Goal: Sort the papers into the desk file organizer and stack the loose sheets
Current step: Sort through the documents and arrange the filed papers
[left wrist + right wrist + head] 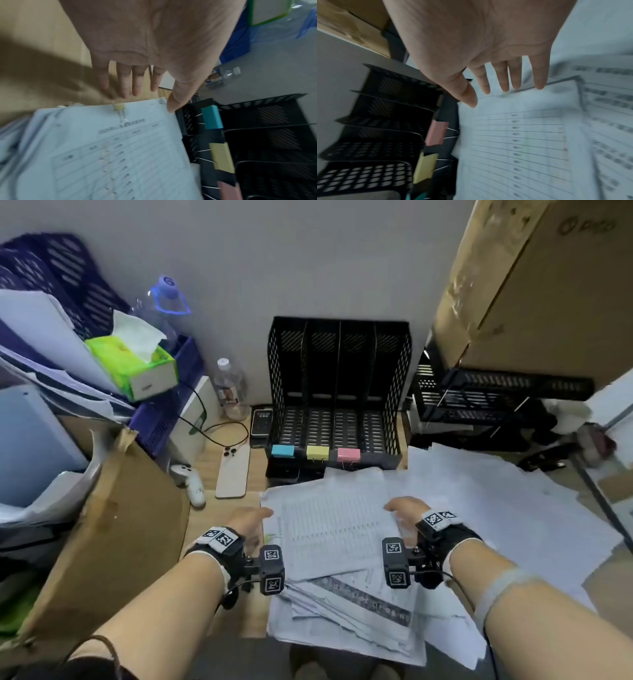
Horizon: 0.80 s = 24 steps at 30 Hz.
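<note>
Wooden desk top [236, 518], light grain, set against a grey wall. Items that lay directly on it:
- black mesh file organizer [339, 392], four upright slots, at the back centre;
- spread of loose printed sheets [479, 508] in front of it and to the right;
- pale phone [233, 472], face down, left of the sheets;
- white controller [191, 484] beside the phone;
- clear plastic bottle [231, 388], upright, near the wall.

1 file organizer [339, 392], 3 binder clips [317, 453], 2 bottles [231, 392], 2 hands [251, 520]
</note>
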Motion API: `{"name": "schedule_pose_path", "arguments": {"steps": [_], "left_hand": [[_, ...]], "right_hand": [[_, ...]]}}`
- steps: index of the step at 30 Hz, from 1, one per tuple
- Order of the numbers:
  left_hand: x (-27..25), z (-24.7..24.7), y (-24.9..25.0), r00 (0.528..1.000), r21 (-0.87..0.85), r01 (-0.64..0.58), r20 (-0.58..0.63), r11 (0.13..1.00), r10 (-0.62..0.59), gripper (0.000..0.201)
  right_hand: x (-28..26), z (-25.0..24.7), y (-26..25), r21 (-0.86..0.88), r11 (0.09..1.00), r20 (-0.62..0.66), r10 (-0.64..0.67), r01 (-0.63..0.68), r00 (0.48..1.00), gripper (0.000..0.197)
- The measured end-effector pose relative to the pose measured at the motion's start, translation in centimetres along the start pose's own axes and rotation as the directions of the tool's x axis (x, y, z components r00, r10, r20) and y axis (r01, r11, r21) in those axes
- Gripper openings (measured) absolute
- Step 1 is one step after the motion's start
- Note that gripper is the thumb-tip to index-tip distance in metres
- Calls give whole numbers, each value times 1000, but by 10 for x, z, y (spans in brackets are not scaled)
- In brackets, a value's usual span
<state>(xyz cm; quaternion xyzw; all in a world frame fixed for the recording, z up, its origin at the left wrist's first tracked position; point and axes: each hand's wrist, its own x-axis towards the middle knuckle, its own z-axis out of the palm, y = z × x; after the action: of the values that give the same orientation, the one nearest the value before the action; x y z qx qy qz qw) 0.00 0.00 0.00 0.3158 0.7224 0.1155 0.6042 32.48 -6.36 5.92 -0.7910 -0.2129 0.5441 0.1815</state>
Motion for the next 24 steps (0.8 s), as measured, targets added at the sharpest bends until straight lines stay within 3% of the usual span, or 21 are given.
{"name": "schedule_pose_path", "arguments": {"steps": [2, 3, 6, 9, 13, 17, 19, 21, 22, 24], "left_hand": [[1, 4, -8, 1000, -97, 2, 30, 995, 1, 26], [5, 5, -14, 1000, -96, -8, 10, 995, 9, 20], [15, 2, -26, 995, -13, -75, -62, 997, 74, 29], [11, 0, -20, 985, 109, -121, -110, 987, 133, 41], [-2, 5, -11, 981, 238, -189, -6, 953, 196, 14], [-15, 11, -1, 938, 302, -342, 44, 890, 345, 16], [-27, 15, 11, 892, 335, -446, 95, 830, 441, 19], [-42, 19, 27, 842, 329, -539, 173, 775, 511, 22], [-49, 21, 36, 810, 330, -587, 224, 740, 542, 22], [-57, 24, 52, 749, 355, -662, 320, 660, 580, 19]], "right_hand": [[1, 6, 11, -60, 998, -8, 18, -19, 1000, 39], [0, 8, 16, -63, 998, -15, 16, -17, 1000, 38], [6, 12, 34, -10, 1000, -70, 7, -8, 998, 49], [5, 11, 38, -66, 998, -72, -19, 14, 997, 47], [1, 11, 39, -288, 956, -24, -71, 61, 997, 36], [0, 9, 37, -398, 917, -86, -17, -18, 996, 48], [-5, 6, 30, -433, 901, -258, -103, -20, 961, 57], [-12, 3, 17, -464, 876, -350, -316, 130, 882, 71], [-16, 2, 9, -488, 839, -311, -425, 241, 850, 77], [-24, 1, -8, -544, 737, -88, -524, 400, 847, 77]]}}
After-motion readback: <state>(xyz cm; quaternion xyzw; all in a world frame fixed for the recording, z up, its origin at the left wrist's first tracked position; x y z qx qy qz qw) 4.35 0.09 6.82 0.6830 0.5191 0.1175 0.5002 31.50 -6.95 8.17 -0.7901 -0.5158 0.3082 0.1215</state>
